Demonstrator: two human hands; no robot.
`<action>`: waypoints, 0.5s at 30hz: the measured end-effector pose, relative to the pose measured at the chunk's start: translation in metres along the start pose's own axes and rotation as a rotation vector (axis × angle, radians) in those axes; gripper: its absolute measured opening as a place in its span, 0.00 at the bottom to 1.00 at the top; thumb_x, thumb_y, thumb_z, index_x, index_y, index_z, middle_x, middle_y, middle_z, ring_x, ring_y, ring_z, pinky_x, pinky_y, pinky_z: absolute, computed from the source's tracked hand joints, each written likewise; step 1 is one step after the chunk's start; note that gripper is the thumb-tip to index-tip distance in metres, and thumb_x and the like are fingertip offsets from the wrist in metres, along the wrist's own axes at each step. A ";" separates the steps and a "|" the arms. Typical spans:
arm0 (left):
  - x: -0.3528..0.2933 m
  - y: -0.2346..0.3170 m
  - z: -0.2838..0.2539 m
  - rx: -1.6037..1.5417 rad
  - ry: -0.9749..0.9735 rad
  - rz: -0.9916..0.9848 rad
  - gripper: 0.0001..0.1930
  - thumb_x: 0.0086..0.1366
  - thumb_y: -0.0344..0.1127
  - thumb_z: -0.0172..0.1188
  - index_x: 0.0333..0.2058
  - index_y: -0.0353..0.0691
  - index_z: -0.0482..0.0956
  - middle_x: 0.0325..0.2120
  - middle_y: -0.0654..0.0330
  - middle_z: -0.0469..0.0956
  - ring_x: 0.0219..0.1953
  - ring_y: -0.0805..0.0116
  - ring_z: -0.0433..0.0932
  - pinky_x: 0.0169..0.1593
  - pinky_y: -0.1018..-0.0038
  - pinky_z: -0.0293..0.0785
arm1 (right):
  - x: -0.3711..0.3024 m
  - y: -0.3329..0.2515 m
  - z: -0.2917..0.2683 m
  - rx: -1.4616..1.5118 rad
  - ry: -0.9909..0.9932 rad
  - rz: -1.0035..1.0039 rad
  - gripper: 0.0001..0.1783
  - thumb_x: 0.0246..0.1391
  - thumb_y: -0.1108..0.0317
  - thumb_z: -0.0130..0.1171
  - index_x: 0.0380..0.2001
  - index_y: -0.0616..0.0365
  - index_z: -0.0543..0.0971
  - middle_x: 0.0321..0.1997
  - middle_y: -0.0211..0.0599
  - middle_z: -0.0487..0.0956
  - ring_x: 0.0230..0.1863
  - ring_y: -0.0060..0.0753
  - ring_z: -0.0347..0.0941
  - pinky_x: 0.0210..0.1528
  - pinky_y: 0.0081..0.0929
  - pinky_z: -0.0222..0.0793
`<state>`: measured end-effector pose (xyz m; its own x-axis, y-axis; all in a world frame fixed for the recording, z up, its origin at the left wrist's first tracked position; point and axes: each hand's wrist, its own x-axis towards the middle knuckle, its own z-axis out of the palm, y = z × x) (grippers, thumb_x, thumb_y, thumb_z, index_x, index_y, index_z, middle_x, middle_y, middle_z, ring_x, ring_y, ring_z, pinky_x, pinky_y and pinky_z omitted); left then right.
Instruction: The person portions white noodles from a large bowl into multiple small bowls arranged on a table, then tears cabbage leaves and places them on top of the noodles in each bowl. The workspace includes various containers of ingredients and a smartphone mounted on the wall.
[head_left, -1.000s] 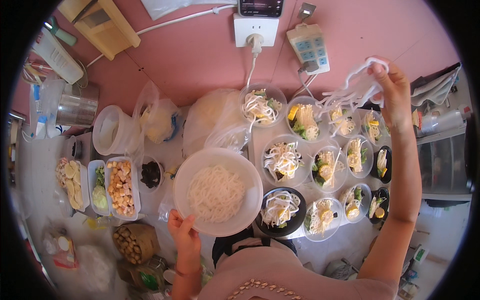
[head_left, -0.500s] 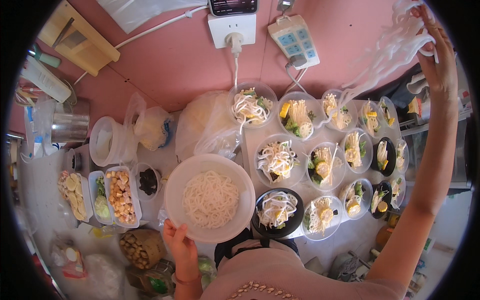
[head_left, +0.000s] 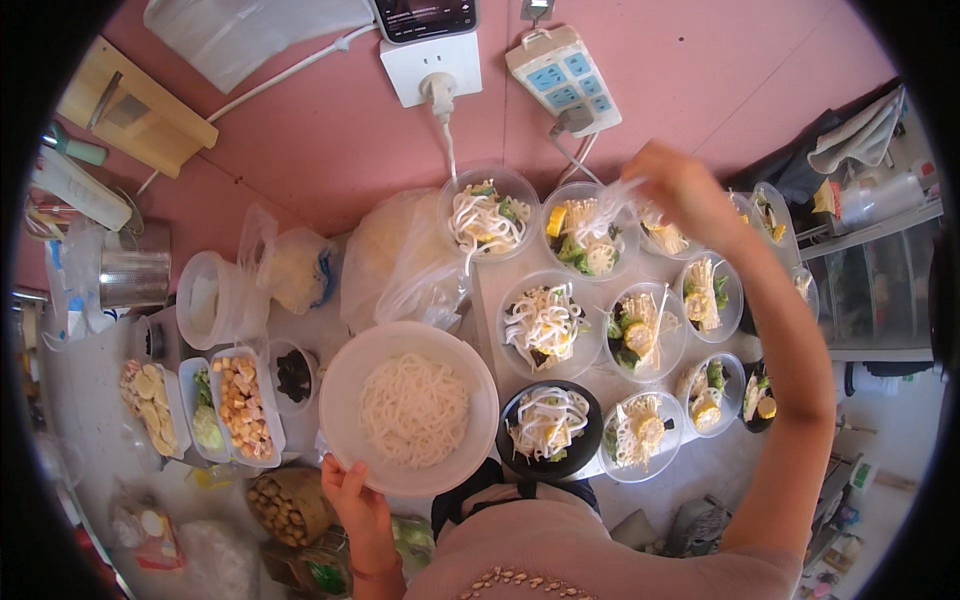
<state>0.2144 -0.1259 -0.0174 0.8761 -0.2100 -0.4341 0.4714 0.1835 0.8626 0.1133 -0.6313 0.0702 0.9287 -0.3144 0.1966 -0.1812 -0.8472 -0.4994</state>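
Note:
My left hand grips the lower left rim of a wide white bowl, which holds a heap of thick white noodles. At the back of the table my right hand, smeared by motion, is closed on a bundle of noodles. These hang over a clear bowl of enoki mushrooms, corn and greens. White noodles top the clear bowl to its left, another clear bowl nearer me, and the black bowl closest to me.
Several more bowls of vegetables, such as this clear bowl, stand in rows on the right. Left of the noodle bowl are a tub of orange cubes and a cup of dark pieces. A power strip hangs on the pink wall.
My right hand has come down and left from high at the upper right, bringing the noodles over a back-row bowl. My left hand still holds the white bowl.

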 end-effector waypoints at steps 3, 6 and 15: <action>-0.002 0.001 0.003 0.022 0.039 0.013 0.10 0.54 0.25 0.59 0.31 0.43 0.67 0.31 0.63 0.75 0.33 0.74 0.75 0.37 0.77 0.73 | -0.002 0.011 0.026 -0.156 -0.008 -0.176 0.07 0.50 0.77 0.59 0.34 0.59 0.77 0.37 0.41 0.79 0.33 0.49 0.76 0.38 0.37 0.73; -0.006 0.008 0.007 0.052 0.022 -0.009 0.10 0.55 0.25 0.58 0.31 0.43 0.66 0.29 0.63 0.75 0.26 0.77 0.73 0.26 0.81 0.68 | 0.001 0.005 0.019 -0.093 0.074 -0.062 0.08 0.49 0.78 0.59 0.34 0.59 0.78 0.35 0.41 0.79 0.35 0.48 0.76 0.39 0.36 0.73; -0.005 0.002 0.012 0.045 0.067 0.025 0.09 0.54 0.26 0.58 0.32 0.43 0.66 0.27 0.61 0.76 0.19 0.77 0.70 0.17 0.83 0.60 | 0.007 -0.003 -0.004 -0.007 0.303 -0.053 0.09 0.52 0.79 0.57 0.38 0.60 0.80 0.32 0.42 0.81 0.31 0.41 0.79 0.33 0.32 0.73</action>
<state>0.2103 -0.1361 -0.0102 0.8928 -0.1409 -0.4278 0.4459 0.1438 0.8834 0.1186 -0.6330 0.0763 0.7985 -0.3821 0.4651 -0.1382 -0.8684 -0.4762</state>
